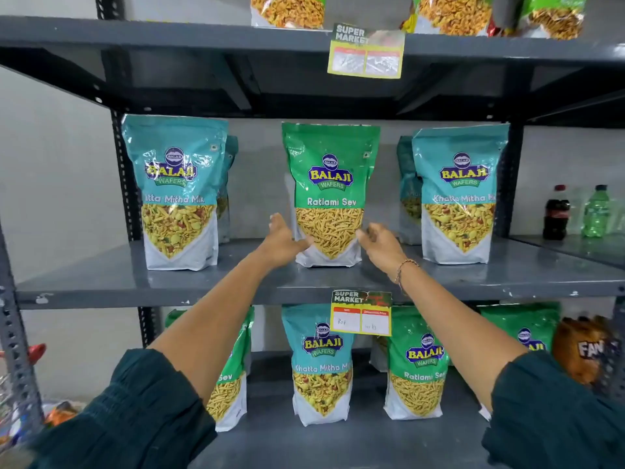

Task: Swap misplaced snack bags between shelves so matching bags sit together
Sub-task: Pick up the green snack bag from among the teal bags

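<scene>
A green Ratlami Sev bag (330, 184) stands upright in the middle of the middle shelf (236, 282), between teal Khatta Mitha Mix bags at the left (177, 187) and right (458, 194). My left hand (282, 243) is at the green bag's lower left edge, fingers spread, touching or nearly touching it. My right hand (380, 245) is at its lower right edge, fingers apart. Neither hand grips the bag. On the lower shelf a teal Khatta Mitha Mix bag (321, 363) stands between green Ratlami Sev bags at the left (230, 384) and right (417, 367).
Price tags hang from the upper shelf (367, 50) and the middle shelf edge (361, 313). More snack bags (287, 10) stand on the top shelf. A cola bottle (556, 213) and a green bottle (597, 211) stand on a neighbouring shelf at the right. An orange bag (581, 350) is at the lower right.
</scene>
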`<state>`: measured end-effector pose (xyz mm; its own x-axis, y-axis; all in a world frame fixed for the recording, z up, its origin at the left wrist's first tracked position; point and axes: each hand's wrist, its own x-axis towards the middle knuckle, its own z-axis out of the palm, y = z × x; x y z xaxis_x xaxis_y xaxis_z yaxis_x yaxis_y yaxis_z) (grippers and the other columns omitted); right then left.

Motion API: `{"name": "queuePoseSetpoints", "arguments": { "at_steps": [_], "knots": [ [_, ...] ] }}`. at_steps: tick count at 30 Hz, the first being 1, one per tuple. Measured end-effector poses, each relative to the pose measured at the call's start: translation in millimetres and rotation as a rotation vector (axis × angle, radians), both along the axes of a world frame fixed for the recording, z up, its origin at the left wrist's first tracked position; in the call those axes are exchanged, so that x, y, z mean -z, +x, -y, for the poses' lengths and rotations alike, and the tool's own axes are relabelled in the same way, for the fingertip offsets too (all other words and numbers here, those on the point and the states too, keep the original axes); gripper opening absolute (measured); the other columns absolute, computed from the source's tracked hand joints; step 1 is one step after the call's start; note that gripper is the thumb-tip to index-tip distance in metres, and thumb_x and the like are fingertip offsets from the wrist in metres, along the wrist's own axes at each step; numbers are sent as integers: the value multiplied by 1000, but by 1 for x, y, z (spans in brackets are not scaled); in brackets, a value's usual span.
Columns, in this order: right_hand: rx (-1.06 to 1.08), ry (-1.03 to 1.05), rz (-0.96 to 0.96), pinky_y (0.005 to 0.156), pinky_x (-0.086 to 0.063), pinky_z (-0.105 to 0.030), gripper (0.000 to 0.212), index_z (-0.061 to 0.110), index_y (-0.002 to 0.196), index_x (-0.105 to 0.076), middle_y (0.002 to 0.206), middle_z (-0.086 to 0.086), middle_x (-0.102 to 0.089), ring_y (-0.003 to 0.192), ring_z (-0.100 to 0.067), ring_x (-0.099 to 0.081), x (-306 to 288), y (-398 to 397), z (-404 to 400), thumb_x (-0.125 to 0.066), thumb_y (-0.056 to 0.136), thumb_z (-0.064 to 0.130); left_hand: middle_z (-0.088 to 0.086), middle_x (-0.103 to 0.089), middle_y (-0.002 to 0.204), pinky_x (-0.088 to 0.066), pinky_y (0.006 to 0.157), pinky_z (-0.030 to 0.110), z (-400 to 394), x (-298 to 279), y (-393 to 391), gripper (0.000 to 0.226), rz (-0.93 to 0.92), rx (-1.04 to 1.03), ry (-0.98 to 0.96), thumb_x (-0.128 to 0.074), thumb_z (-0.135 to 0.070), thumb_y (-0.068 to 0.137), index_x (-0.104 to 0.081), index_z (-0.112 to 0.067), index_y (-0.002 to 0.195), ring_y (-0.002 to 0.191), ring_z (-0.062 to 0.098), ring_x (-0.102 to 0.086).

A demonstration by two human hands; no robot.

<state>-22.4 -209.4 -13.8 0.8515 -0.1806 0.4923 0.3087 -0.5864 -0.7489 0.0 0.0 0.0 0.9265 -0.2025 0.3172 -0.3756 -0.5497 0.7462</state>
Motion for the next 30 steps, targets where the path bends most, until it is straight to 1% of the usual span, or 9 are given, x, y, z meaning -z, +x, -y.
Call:
{"name": "queuePoseSetpoints", "arguments": {
  "at_steps": [3, 5, 7, 12, 18, 22, 26, 28, 30],
  "knots": [
    [-132, 132, -6, 92, -47, -38, 32, 11, 112, -53, 111, -6, -63, 104, -21, -57, -2, 16, 2, -59, 86, 29, 12, -28, 154, -28, 115, 43, 2, -1, 17, 120, -31, 32, -96, -72, -65, 59, -13, -4, 145, 139, 27, -31],
    [-195, 169, -3, 95, -47, -37, 32, 9, 113, -52, 116, -9, -62, 105, -20, -57, -6, 23, 0, -63, 84, 20, 3, -53, 129, -39, 101, 34, 4, 0, 25, 87, -50, 69, -162, -75, -51, 67, -39, -2, 129, 121, 22, -50],
    [-219, 212, 34, 95, -48, -36, 32, 8, 111, -54, 113, -9, -62, 102, -18, -57, -7, 28, 1, -66, 81, 14, 6, -62, 120, -44, 92, 31, 9, 2, 30, 49, -21, 103, -208, -71, -29, 78, -52, -8, 118, 113, 22, -58],
    [-193, 296, 103, 95, -49, -39, 39, 9, 109, -59, 115, -13, -64, 104, -22, -59, -5, 18, 1, -73, 73, 10, 11, -67, 116, -50, 95, 38, 11, 1, 17, 43, 58, 22, -236, -77, -20, 72, -61, -7, 109, 103, 23, -63],
    [-241, 315, 126, 90, -51, -33, 36, 11, 106, -62, 111, -9, -67, 100, -18, -62, -7, -44, -17, -74, 72, 9, 7, -70, 112, -49, 87, 28, -15, -3, -38, 42, 117, 102, -243, -77, -20, 70, -64, -10, 109, 99, 18, -65],
    [-272, 310, 169, 88, -52, -33, 28, 23, 93, -63, 99, 0, -68, 98, -16, -64, -9, -91, -30, -75, 71, 11, 5, -73, 105, -52, 86, 30, -35, -5, -82, 42, 175, 109, -233, -80, -27, 66, -67, -10, 102, 98, 20, -67],
    [-292, 314, 186, 86, -52, -32, 27, 27, 87, -64, 95, 2, -69, 94, -15, -65, -8, -138, -44, -76, 69, 10, -8, -68, 74, -48, 81, 32, -51, 3, -123, 50, 176, 107, -233, -80, -46, 55, -63, -7, 82, 75, 18, -60],
    [-298, 305, 172, 85, -53, -32, 27, 27, 86, -64, 97, 0, -70, 92, -12, -66, -1, -157, -50, -77, 68, 11, -1, -63, 82, -44, 79, 32, -60, 13, -143, 65, 163, 107, -217, -78, -55, 49, -63, -6, 90, 80, 16, -56],
    [-298, 303, 154, 85, -54, -34, 27, 27, 84, -65, 95, 3, -71, 92, -13, -67, 12, -173, -56, -78, 66, 12, 0, -68, 92, -49, 82, 32, -67, 27, -162, 59, 148, 134, -226, -77, -45, 55, -65, -7, 98, 89, 18, -64]
  ]
}}
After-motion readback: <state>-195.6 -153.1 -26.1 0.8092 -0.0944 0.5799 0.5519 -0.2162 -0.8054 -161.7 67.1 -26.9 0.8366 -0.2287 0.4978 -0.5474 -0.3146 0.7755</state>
